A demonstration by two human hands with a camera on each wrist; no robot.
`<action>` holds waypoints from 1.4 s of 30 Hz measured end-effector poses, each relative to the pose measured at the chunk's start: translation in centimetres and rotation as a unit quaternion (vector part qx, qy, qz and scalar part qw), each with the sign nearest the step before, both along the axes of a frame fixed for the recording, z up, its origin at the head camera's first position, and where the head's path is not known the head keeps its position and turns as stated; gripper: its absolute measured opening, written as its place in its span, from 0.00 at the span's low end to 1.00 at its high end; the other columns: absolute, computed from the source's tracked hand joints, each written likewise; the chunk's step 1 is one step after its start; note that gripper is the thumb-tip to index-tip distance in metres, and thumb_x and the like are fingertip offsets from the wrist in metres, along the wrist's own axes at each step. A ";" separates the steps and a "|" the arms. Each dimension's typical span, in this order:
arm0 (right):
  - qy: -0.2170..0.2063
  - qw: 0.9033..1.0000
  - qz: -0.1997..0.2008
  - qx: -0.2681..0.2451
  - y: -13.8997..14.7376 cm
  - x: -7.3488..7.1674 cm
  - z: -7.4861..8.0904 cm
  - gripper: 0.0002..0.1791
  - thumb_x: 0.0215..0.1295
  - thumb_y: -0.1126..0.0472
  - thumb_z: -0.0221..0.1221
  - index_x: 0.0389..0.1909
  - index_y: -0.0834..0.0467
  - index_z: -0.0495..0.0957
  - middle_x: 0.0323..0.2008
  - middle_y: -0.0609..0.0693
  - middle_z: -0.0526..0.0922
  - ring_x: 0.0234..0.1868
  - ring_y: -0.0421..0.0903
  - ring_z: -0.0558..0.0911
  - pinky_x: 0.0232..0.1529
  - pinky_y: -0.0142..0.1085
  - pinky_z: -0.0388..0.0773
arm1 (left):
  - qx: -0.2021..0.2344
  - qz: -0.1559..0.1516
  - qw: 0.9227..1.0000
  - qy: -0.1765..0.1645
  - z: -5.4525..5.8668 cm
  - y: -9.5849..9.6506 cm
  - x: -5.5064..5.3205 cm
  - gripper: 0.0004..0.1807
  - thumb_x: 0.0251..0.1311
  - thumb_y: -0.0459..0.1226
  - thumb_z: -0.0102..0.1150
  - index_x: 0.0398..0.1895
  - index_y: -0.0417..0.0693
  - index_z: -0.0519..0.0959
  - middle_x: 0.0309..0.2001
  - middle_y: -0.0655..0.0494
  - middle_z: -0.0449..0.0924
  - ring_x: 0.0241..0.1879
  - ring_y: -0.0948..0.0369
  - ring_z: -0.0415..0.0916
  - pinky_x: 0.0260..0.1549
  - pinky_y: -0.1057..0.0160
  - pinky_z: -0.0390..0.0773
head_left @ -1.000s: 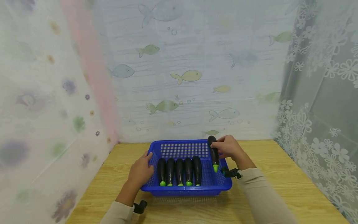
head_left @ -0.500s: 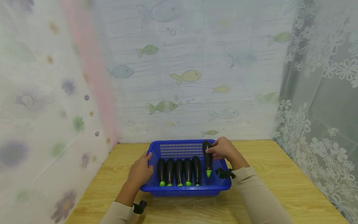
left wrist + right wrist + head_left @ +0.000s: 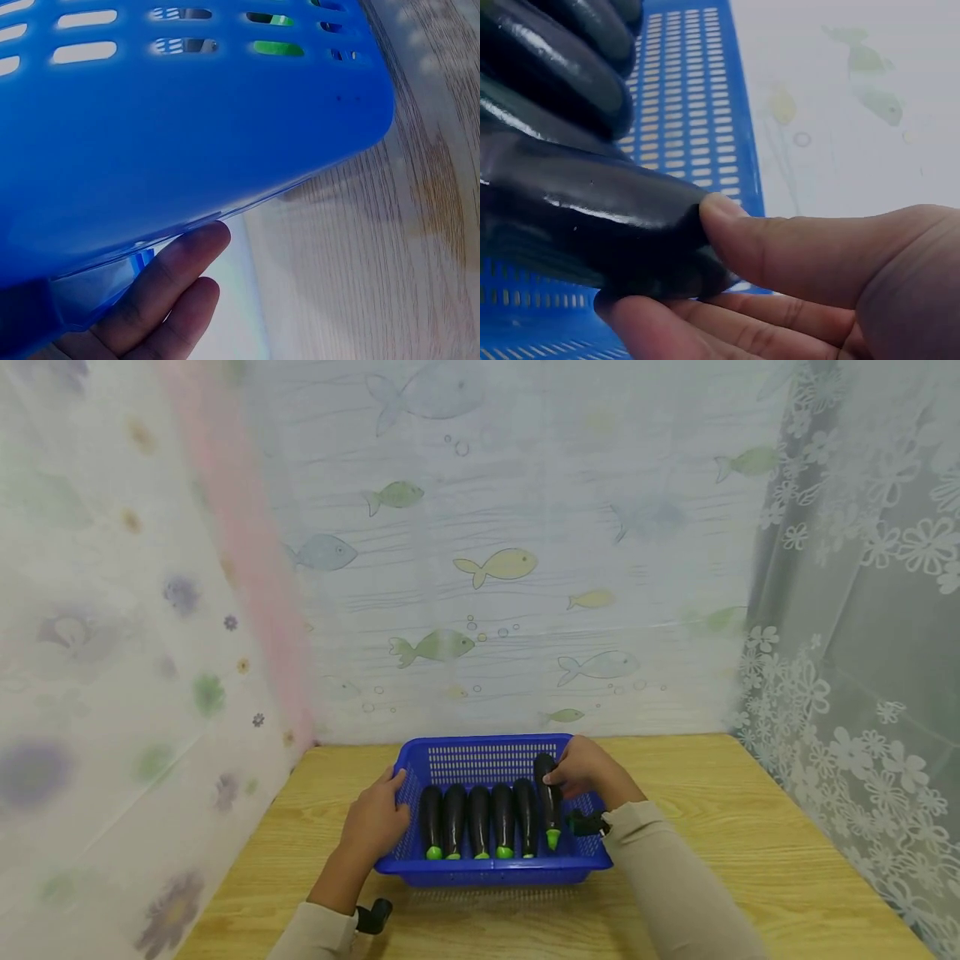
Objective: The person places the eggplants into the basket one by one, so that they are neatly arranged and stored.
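Observation:
A blue slotted plastic basket [image 3: 491,865] holds a row of several dark eggplants [image 3: 478,818] with green stem ends toward the person. My left hand [image 3: 375,818] grips the basket's left side, its fingertips [image 3: 199,244] against the blue plastic in the left wrist view. Between thumb and fingers, my right hand [image 3: 591,768] pinches another eggplant [image 3: 550,802] near its rounded far end. That eggplant tilts inside the basket, just right of the row, its green end lower and nearer. In the right wrist view the held eggplant [image 3: 592,202] overlaps its neighbour; the fingers are partly hidden beneath it.
The basket stands on a wood-grain table [image 3: 712,827]. Behind the table hangs a pale sheet [image 3: 495,610] with printed fish. Flower-patterned sheets close in the left and right sides. A small black camera [image 3: 373,916] sits at the left wrist, another at the right.
My right hand has moved left and down with the eggplant, from over the basket's right side to beside the row. The left hand stays on the basket.

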State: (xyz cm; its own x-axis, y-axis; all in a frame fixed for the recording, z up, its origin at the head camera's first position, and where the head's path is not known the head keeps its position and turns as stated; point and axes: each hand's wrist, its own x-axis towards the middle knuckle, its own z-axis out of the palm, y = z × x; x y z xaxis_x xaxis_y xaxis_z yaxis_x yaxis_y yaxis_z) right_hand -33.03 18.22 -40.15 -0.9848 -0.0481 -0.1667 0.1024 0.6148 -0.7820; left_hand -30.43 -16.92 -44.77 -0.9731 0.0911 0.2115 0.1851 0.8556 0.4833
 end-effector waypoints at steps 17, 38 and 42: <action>-0.032 0.999 -0.018 0.040 -0.6 -1.1 -0.7 0.14 0.55 0.66 0.75 0.34 0.68 0.79 0.38 0.60 0.84 0.29 0.54 0.90 0.36 0.45 0.89 | 0.002 0.001 1.000 -0.002 -0.1 -0.1 -0.1 0.34 0.66 0.34 0.55 0.77 0.42 0.67 0.79 0.38 0.59 0.68 0.34 0.71 0.55 0.36 0.80; -0.026 0.999 -0.025 0.025 -0.5 -0.8 -0.7 0.14 0.56 0.65 0.75 0.35 0.70 0.81 0.36 0.60 0.86 0.29 0.54 0.91 0.33 0.42 0.89 | -0.003 0.002 1.000 0.002 -0.1 -0.1 0.1 0.34 0.65 0.33 0.57 0.76 0.42 0.68 0.78 0.37 0.61 0.59 0.37 0.81 0.34 0.52 0.88; -0.020 0.999 -0.026 0.017 -0.4 -0.7 -0.6 0.16 0.56 0.66 0.75 0.38 0.72 0.80 0.37 0.61 0.86 0.30 0.55 0.91 0.30 0.41 0.89 | -0.006 0.003 1.000 0.003 0.0 -0.1 0.2 0.34 0.64 0.33 0.57 0.76 0.42 0.68 0.78 0.37 0.61 0.61 0.36 0.79 0.37 0.48 0.88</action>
State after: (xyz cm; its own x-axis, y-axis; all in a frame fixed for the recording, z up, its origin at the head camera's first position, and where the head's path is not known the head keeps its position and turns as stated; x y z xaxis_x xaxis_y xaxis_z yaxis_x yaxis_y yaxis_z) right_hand -33.69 17.79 -40.79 -0.9784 0.0087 -0.2064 0.1651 0.6333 -0.7561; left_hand -30.26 -16.97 -44.80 -0.9724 0.0886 0.2160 0.1835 0.8620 0.4725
